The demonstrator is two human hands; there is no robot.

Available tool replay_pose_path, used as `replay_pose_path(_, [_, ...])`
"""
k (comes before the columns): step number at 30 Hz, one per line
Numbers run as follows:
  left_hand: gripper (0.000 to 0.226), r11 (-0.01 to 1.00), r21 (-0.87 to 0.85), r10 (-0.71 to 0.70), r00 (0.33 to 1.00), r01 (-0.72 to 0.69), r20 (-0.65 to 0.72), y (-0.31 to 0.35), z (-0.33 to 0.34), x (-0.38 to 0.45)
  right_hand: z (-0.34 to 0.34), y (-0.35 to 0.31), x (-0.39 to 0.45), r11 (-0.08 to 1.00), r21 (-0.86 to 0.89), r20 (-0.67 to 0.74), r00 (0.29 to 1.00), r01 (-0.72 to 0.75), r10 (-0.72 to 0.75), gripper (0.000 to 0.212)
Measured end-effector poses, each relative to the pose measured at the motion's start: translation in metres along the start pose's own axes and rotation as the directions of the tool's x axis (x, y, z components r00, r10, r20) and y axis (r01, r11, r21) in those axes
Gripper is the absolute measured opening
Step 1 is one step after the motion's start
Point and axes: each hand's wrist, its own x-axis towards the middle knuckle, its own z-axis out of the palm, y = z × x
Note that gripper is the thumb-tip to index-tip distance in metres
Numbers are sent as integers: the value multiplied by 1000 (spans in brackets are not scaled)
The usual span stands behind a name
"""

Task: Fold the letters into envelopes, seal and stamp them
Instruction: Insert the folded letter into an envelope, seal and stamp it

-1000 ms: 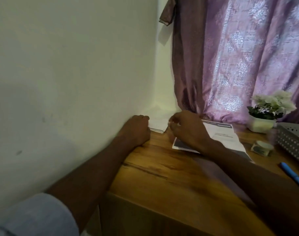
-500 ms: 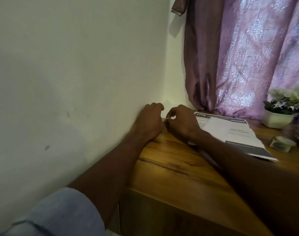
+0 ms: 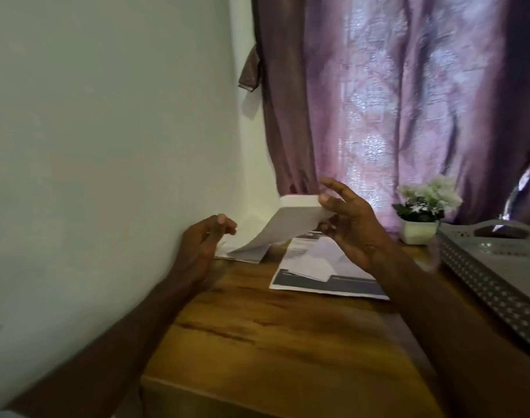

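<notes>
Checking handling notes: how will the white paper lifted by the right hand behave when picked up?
Likely floppy: the white paper bends from the desk up to the right hand. Probably light, since a pinch lifts it. It may crease easily.

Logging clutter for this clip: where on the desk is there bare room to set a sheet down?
Free: the near wood of the desk, between the forearms, in front of the printed letter. Crowded: the far corner, with the white stack by the wall, both hands, the flower pot and the grey tray on the right.
</notes>
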Motion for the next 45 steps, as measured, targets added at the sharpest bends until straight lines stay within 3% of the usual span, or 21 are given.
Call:
replay_pose_path(3, [42,1000,16,-6,998,6,-59,6,5,0,-18,-10,-1,972,234,-19,999,-25,31,49])
replay_pose_path(5, [46,999,-23,-33,996,31,-83,19,14,5,-26,-11,-1,931,363,-10,999,-38,45,49])
replay_pose_path(7, [51,995,-73,-62,998,61,-16,39,23,13,-32,-5,-2,886,455,72,996,-86,60,50])
replay_pose_path(9, [50,980,-83,-166,969,184,184,58,38,31,-36,0,-3,847,509,150,985,-153,88,57])
replay_pose_path(10, [52,961,-60,-238,916,271,324,66,47,42,-38,3,-2,836,517,174,979,-183,106,59])
replay_pose_path(12, [61,909,-30,-324,748,417,579,75,72,59,-40,8,2,841,497,217,969,-212,116,53])
replay_pose_path(14, [65,871,-7,-345,620,492,705,76,98,65,-35,12,6,852,478,239,965,-213,108,43])
replay_pose_path(17, [55,853,-26,-331,579,521,745,61,126,63,-30,18,12,906,401,165,983,-139,77,34])
replay_pose_path(20, [42,841,-72,-313,591,536,744,46,121,63,-31,24,16,936,340,71,995,-88,67,27])
replay_pose_path(22, [30,762,-179,-302,586,622,752,31,105,65,-31,26,14,954,286,-17,995,-92,101,18])
replay_pose_path(24, [42,688,-249,-342,607,682,717,23,86,66,-28,24,12,967,214,-168,971,-135,173,13])
replay_pose_path(26, [47,667,-257,-417,636,699,649,19,77,65,-28,21,12,980,-65,-368,917,-189,152,11])
replay_pose_path(27, [42,662,-250,-454,643,707,617,17,75,64,-29,22,12,903,-360,-444,894,-234,55,12])
replay_pose_path(28, [34,656,-227,-494,637,720,593,16,75,64,-32,26,12,690,-670,-449,890,-275,-81,14])
replay_pose_path(29, [29,658,-185,-530,623,730,575,15,75,64,-32,30,9,399,-865,-402,897,-305,-186,18])
replay_pose_path(30, [26,668,-132,-560,611,733,560,13,74,65,-32,32,5,158,-933,-355,902,-324,-244,22])
replay_pose_path(31, [25,676,-86,-584,603,732,543,11,73,65,-30,33,0,22,-940,-335,907,-341,-256,27])
replay_pose_path(35, [30,646,-61,-659,597,760,458,0,67,64,-30,36,-8,-154,-928,-327,940,-339,-99,55])
replay_pose_path(37, [36,625,-50,-683,577,779,447,-6,64,62,-28,40,-11,-189,-929,-317,948,-319,-38,65])
replay_pose_path(41, [39,612,6,-676,519,791,523,-5,61,60,-24,46,-15,-196,-934,-318,946,-299,68,57])
replay_pose_path(45, [28,664,-18,-629,571,748,527,0,64,57,-24,44,-11,-173,-938,-320,943,-301,94,53])
